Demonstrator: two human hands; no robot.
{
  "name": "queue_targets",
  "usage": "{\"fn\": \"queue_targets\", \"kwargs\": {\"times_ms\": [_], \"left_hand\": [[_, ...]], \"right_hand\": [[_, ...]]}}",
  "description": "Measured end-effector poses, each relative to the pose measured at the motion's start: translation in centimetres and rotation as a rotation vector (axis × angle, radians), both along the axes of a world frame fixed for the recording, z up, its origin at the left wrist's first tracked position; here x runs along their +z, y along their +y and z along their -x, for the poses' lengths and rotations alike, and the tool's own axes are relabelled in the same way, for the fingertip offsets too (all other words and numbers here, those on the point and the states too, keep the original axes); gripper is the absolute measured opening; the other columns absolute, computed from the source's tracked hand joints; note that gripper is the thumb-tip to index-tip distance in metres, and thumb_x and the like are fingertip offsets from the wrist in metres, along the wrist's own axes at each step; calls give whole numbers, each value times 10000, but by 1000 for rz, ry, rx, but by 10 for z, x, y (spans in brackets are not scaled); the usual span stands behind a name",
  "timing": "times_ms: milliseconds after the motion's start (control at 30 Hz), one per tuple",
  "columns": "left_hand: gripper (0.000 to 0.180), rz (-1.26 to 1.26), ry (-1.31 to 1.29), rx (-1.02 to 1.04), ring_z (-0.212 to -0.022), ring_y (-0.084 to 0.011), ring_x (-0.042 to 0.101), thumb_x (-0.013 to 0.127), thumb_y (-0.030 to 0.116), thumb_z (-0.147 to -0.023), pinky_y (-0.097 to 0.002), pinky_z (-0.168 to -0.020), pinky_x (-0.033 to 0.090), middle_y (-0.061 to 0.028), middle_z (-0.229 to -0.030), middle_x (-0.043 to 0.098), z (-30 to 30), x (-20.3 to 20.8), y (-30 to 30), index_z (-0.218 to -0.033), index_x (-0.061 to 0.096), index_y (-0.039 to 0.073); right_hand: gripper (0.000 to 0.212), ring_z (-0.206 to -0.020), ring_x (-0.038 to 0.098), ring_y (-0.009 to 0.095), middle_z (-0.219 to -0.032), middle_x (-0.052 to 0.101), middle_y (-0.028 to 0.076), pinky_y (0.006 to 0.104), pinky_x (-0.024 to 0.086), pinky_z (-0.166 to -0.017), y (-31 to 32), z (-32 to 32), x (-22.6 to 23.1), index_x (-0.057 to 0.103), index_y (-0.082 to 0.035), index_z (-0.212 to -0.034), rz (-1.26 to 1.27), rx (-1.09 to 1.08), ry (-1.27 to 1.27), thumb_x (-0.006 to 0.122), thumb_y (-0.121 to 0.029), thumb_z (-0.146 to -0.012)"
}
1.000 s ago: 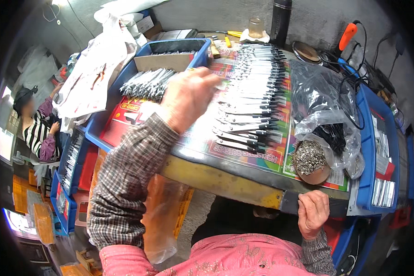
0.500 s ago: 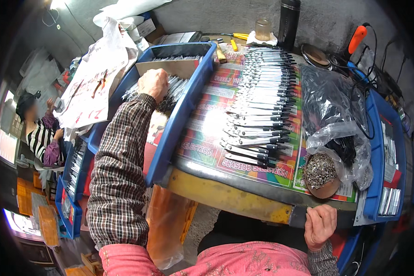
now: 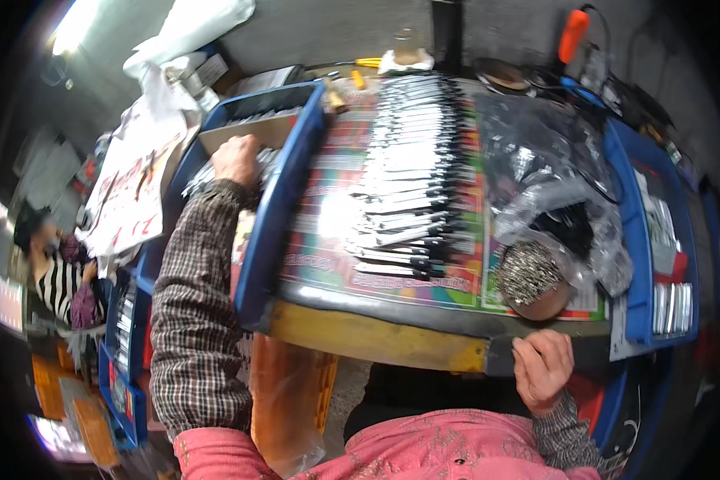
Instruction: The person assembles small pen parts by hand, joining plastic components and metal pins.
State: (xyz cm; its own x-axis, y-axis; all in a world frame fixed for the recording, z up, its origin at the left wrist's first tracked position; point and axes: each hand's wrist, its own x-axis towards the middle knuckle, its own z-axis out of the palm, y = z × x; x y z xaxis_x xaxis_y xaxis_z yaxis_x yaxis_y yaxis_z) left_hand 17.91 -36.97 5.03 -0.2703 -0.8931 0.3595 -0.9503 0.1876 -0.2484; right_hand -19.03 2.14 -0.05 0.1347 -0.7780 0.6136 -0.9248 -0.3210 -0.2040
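The worktop (image 3: 376, 340) fills the middle of the view, its yellow front edge running from about 8 o'clock to 5 o'clock, with a bright printed sheet (image 3: 328, 248) spread over it. At 10 o'clock a long blue tray (image 3: 276, 216) lies along the worktop's left side, holding a heap of small shiny metal pieces (image 3: 204, 172). Down the centre, from 12 o'clock toward the middle, runs a neat row of black-and-silver tools (image 3: 412, 184). At 2 o'clock lies crumpled clear plastic bagging (image 3: 552, 172), and beyond it, at 3 o'clock, a second blue tray (image 3: 628, 240). Just below the bagging, at 4 o'clock, sits a round bowl of tiny metal bits (image 3: 530, 276).

The left hand (image 3: 236, 158) reaches into the blue tray at 10 o'clock, fingers curled down onto the metal pieces; whether it grips any I cannot tell. The right hand (image 3: 542, 368), at 5 o'clock, rests loosely curled on the worktop's front edge, holding nothing.
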Motion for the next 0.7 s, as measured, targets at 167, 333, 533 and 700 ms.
{"fn": "queue_targets", "kwargs": {"times_ms": [167, 333, 533, 700], "left_hand": [[209, -26, -30, 44, -928, -372, 658, 560, 118, -793, -499, -789, 531, -162, -970, 671, -32, -15, -22, -975, 664, 119], [318, 160, -73, -173, -930, -383, 639, 478, 154, -900, -507, -795, 507, -177, -1026, 660, -115, -41, -75, -1192, 602, 130], [334, 192, 65, -173, -804, -446, 625, 550, 130, -896, -533, -664, 479, -247, -864, 647, -106, -55, -86, -1225, 536, 73], [108, 158, 271, -359, -709, -376, 635, 565, 141, -936, -445, -613, 468, -201, -793, 642, -68, -18, -26, -1001, 595, 60]], "right_hand": [[280, -822, 602, 281, -887, 598, 87, 403, 481, -693, 1, 8, 3, 661, -35, -944, -12, 88, -82, 702, -14, -667], [253, -861, 602, 271, -891, 599, 89, 403, 497, -726, 19, 33, 21, 644, -11, -921, 87, -40, -6, 708, -39, -677], [216, -816, 603, 271, -853, 607, 86, 392, 486, -721, 50, 90, 52, 642, -12, -909, 145, -269, 124, 683, -12, -697], [91, -802, 612, 325, -855, 652, 136, 399, 488, -708, 61, 154, 74, 648, 29, -886, 74, -455, -20, 641, 23, -795]]}}
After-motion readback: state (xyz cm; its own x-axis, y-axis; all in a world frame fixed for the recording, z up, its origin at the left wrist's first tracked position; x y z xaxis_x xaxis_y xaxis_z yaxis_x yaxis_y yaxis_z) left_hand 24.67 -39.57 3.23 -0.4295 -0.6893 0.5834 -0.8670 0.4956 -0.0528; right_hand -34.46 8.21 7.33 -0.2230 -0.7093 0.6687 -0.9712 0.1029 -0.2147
